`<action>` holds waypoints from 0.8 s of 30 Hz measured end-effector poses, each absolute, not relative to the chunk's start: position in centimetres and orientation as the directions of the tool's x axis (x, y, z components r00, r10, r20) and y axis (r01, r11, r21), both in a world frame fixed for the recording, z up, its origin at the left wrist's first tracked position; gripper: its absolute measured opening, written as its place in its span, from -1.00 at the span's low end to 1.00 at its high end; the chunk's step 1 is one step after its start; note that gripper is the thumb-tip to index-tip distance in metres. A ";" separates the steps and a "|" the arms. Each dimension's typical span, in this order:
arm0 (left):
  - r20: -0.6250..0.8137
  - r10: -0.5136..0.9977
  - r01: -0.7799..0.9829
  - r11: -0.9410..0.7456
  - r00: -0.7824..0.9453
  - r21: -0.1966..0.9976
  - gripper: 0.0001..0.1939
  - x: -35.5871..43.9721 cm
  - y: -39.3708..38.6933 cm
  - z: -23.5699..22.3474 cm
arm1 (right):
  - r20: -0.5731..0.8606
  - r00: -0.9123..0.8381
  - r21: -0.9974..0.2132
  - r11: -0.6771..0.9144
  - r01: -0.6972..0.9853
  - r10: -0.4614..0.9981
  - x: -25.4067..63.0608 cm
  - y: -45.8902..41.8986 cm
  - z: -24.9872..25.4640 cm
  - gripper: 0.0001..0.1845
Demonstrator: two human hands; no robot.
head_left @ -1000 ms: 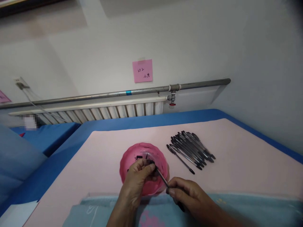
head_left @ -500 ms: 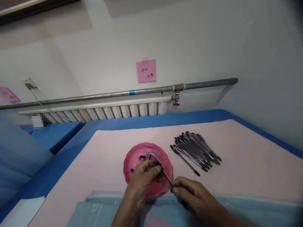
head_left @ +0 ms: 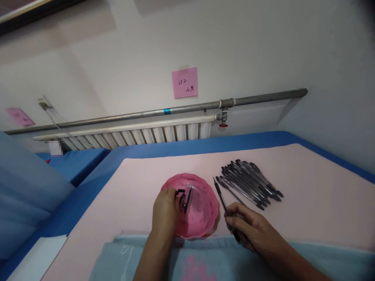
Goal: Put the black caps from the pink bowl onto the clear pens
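Observation:
My right hand (head_left: pixel 249 226) is closed round a pen (head_left: pixel 222 197) with a clear barrel. The pen slants up to the left, its bare writing tip standing clear of the bowl's right side. Over the left rim of the pink bowl (head_left: pixel 209 218), my left hand (head_left: pixel 165 208) has its fingers curled together; a small dark bit shows at the fingertips, too hidden to name. In the bowl lie a short black piece (head_left: pixel 181 190), a thin clear tube with a dark part (head_left: pixel 189 199) and other small dark parts. Several capped pens (head_left: pixel 249 181) lie piled right of the bowl.
Pale pink sheeting (head_left: pixel 140 183) covers the blue-edged table. A folded blue-green cloth (head_left: pixel 131 253) lies along the near edge, and white paper (head_left: pixel 49 253) at the left. Behind the table are a radiator (head_left: pixel 152 134) and a pipe (head_left: pixel 125 118) along the wall.
My left hand has left the pen's front end and moved to the bowl's left side. My right hand has carried the pen rightward, out from over the bowl. The view has shifted slightly.

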State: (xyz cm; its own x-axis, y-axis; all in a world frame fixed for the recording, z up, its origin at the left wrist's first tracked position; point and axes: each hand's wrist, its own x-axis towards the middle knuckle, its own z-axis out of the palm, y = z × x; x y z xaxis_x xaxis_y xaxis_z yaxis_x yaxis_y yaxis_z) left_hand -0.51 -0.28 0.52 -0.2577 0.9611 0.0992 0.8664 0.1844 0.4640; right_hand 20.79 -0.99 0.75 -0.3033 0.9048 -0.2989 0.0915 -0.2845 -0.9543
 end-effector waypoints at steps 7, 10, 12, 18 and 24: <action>-0.040 0.978 0.927 0.207 -0.204 0.312 -0.76 0.5 0.4 -0.1 | -0.281 -0.321 -0.960 -0.256 0.116 0.905 20.9 -0.9 0.6 -0.79; -0.008 0.969 0.889 0.228 -0.245 0.397 -0.74 -0.3 0.1 0.4 | -0.279 -0.307 -0.960 -0.256 0.113 0.910 20.9 -1.0 0.6 -0.80; 0.020 0.963 0.824 0.221 -0.270 0.521 -0.78 -1.1 -0.2 0.8 | -0.282 -0.310 -0.959 -0.261 0.107 0.908 21.0 -1.1 0.6 -0.80; -0.041 0.959 0.324 0.135 -0.282 0.936 -0.75 -2.6 -0.8 1.2 | -0.300 -0.326 -0.954 -0.287 0.087 0.896 21.0 -1.0 0.7 -0.78; -0.096 0.945 0.086 0.129 -0.312 0.988 -0.70 -2.5 -1.0 2.0 | -0.296 -0.373 -0.955 -0.279 0.100 0.879 21.2 -0.8 0.5 -0.76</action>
